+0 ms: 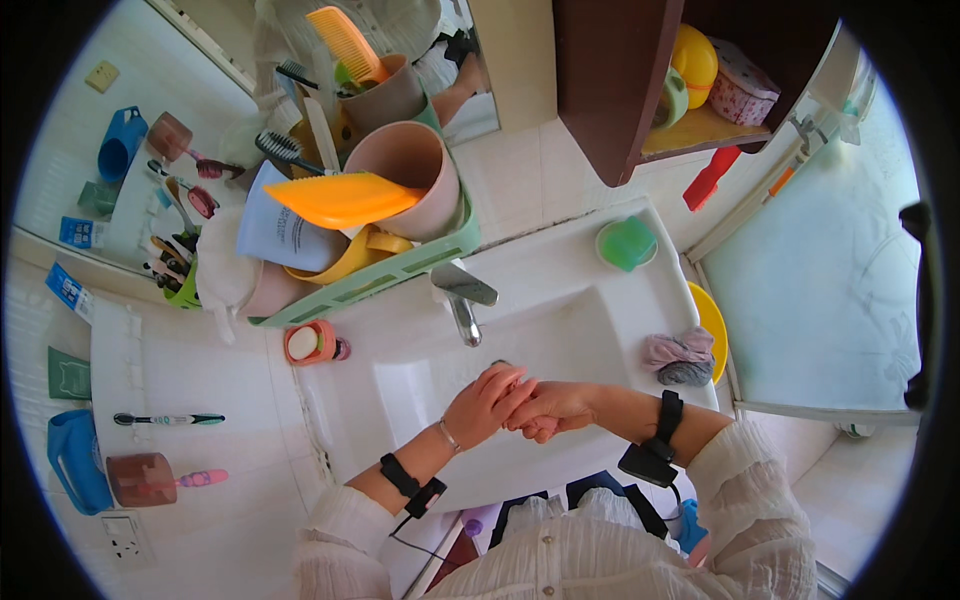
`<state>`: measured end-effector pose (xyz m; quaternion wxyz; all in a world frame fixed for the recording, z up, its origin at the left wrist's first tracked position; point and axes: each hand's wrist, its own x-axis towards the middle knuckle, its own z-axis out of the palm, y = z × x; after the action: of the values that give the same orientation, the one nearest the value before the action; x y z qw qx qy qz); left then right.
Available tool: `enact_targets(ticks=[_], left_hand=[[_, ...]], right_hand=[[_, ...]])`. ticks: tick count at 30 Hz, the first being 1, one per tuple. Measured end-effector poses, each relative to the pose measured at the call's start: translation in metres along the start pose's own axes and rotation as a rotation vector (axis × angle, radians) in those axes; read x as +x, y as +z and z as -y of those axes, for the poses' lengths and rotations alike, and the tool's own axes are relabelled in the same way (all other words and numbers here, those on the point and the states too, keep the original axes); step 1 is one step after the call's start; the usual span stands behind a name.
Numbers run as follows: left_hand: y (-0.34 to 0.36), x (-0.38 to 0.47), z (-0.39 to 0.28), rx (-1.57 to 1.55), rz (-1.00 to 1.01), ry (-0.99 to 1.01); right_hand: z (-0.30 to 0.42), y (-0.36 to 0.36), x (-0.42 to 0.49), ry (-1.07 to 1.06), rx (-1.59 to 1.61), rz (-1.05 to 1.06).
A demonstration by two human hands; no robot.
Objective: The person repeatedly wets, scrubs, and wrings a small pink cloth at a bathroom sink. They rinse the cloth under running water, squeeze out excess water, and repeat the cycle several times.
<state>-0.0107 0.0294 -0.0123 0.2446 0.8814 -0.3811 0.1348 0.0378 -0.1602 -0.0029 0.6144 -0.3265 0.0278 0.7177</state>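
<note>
Over the white washbasin [420,457], my left hand [484,405] and my right hand [559,407] are pressed together. The left fingers lie across the right hand, whose fingers curl beneath. Whether anything sits between the palms is hidden. A chrome faucet [466,319] stands just behind the hands; no running water can be made out. To the left, an orange soap dish [321,352] holds a white bar of soap [303,343] on the basin's back left corner.
A green basket [367,279] of cups and combs stands behind the faucet. At the basin's right are a green item [628,244] in a round dish and a hair tie [679,351]. A brown cabinet [615,90] overhangs the back right.
</note>
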Motion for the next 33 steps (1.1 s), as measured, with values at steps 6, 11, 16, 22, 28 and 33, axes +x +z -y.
enact_targets(ticks=[6,11,16,22,28,33], left_hand=[[0.008,0.011,0.001,0.07,0.332,-0.258],[0.037,0.003,0.013,-0.093,0.523,-0.568],[0.067,-0.008,0.033,-0.498,0.626,-0.739],[0.048,-0.021,0.034,-1.168,0.14,-0.891],[0.021,0.005,0.006,-1.845,-0.113,-0.684],[0.011,0.031,-0.007,-1.941,-0.291,-0.6]], right_hand=[[0.007,0.006,0.006,-0.016,-0.501,-0.317],[-0.014,-0.014,0.03,-0.242,-0.903,-0.659],[-0.033,-0.022,0.046,-0.275,-1.14,-0.887],[-0.021,-0.014,0.007,-0.255,-0.334,-0.546],[-0.023,0.03,-0.005,-0.1,0.88,0.123],[-0.022,0.038,-0.011,-0.18,0.762,0.064]])
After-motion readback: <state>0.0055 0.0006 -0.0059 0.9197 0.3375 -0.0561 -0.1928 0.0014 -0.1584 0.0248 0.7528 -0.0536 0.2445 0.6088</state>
